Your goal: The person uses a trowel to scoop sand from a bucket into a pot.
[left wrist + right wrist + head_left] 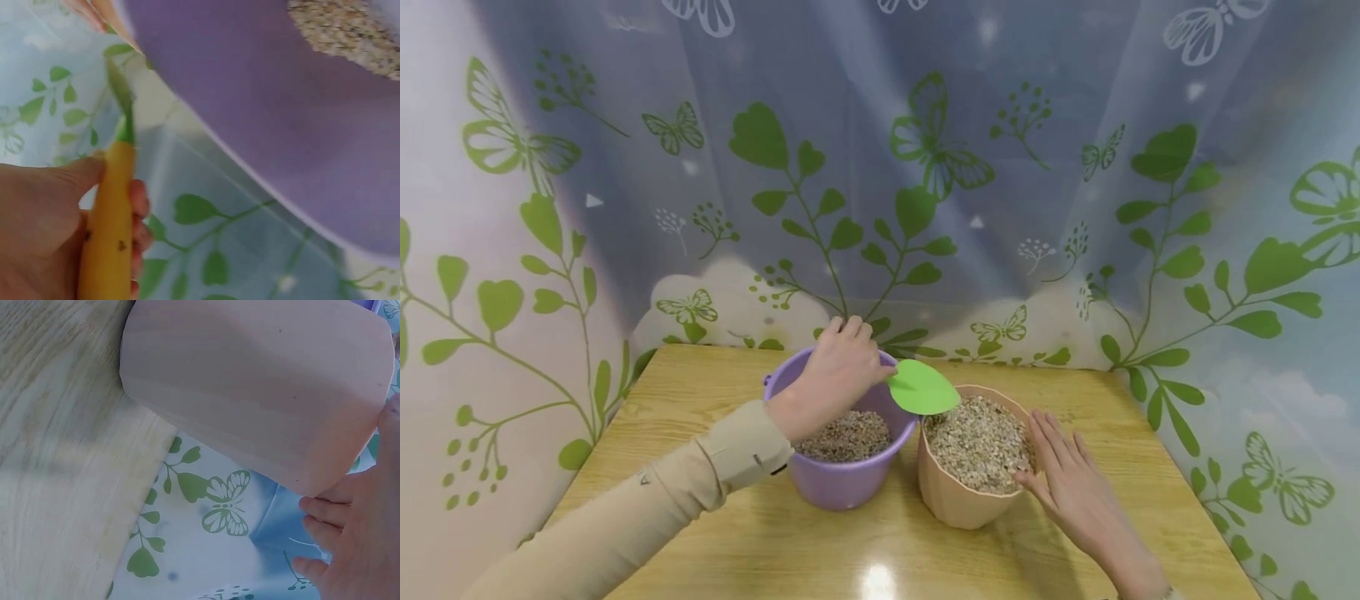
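My left hand (838, 371) grips the yellow handle (109, 219) of a small shovel with a green leaf-shaped blade (923, 387). It is above the purple bucket (842, 487), which holds some gravel (848, 437). The blade reaches over the near-left rim of a peach pot (958, 504), filled almost to its top with gravel (981, 442). Against the right side of that pot rests my right hand (1071, 479), its fingers extended along the rim. In the right wrist view the fingertips touch the pot's wall (262, 381).
Both containers stand side by side on a wooden table (730, 533). A curtain (865, 167) printed with leaves and butterflies hangs behind the table and along both sides.
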Tool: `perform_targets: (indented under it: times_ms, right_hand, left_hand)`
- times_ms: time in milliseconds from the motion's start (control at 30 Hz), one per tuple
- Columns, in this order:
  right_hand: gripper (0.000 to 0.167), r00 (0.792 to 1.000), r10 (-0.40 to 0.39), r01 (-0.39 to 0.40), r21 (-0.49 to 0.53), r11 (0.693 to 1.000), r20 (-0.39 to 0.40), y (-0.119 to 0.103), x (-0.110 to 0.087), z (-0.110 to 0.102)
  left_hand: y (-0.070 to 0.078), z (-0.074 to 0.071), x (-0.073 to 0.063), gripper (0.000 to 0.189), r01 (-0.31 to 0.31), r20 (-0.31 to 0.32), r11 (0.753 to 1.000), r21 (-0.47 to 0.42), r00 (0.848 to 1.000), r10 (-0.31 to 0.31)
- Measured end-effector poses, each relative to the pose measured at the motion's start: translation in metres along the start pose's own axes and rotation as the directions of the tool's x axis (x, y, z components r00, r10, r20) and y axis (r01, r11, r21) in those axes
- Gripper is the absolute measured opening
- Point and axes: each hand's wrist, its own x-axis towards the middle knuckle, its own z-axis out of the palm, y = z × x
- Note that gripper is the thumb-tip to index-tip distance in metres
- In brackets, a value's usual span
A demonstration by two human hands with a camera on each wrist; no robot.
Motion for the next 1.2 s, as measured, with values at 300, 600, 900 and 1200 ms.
perform_targets:
  times_ms: [300,600,900,1200]
  right_hand:
    - [0.082,0.997,-0.065,0.064,-0.019,0.998,-0.037,-0.020,0.015,-0.004]
    - [0.075,0.967,-0.214,0.217,0.010,0.976,-0.136,-0.066,0.057,0.007]
    - [0.077,0.950,-0.289,0.292,0.017,0.956,-0.115,-0.107,0.089,0.028]
    - [0.070,0.981,-0.196,0.196,0.082,0.977,-0.016,-0.122,0.087,0.031]
  left_hand:
    - [-0.028,0.025,-0.031,0.055,0.147,-0.070,0.983,-0.113,0.985,-0.155]
    - [-0.042,0.051,-0.050,0.054,0.130,-0.161,0.991,0.021,0.979,-0.125]
    - [-0.041,0.057,-0.048,0.043,0.039,0.086,0.966,0.255,0.994,-0.062]
    - [-0.021,0.065,-0.041,0.031,-0.100,0.274,0.878,0.467,0.961,-0.036]
